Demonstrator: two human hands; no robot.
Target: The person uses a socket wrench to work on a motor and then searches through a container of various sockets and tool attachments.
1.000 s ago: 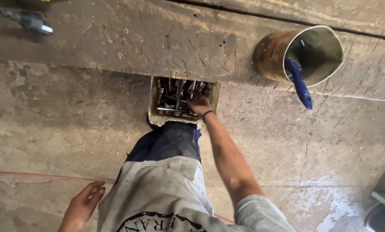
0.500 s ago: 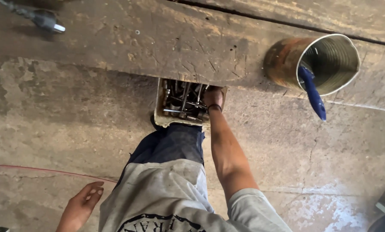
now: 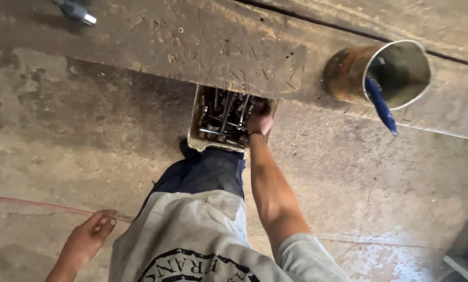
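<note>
1. Left hand (image 3: 90, 237) hangs low beside the grey shirt, fingers loosely spread, holding nothing.
2. Right hand (image 3: 260, 122) reaches down into the box of metal tools (image 3: 213, 117) on the concrete floor; its fingers are buried among the tools, grip cannot be told.
3. Box sits half under the workbench edge (image 3: 218, 52).
4. Rusty tin can (image 3: 380, 73) with blue-handled tool (image 3: 380, 104) stands near the bench's right end.

Dull grey metal tools (image 3: 224, 116) at fingers (image 3: 259, 121); rusty tin can (image 3: 376, 74) beyond; rough, scratched wooden desk (image 3: 202, 47); matt concrete floor (image 3: 61, 141).
</note>
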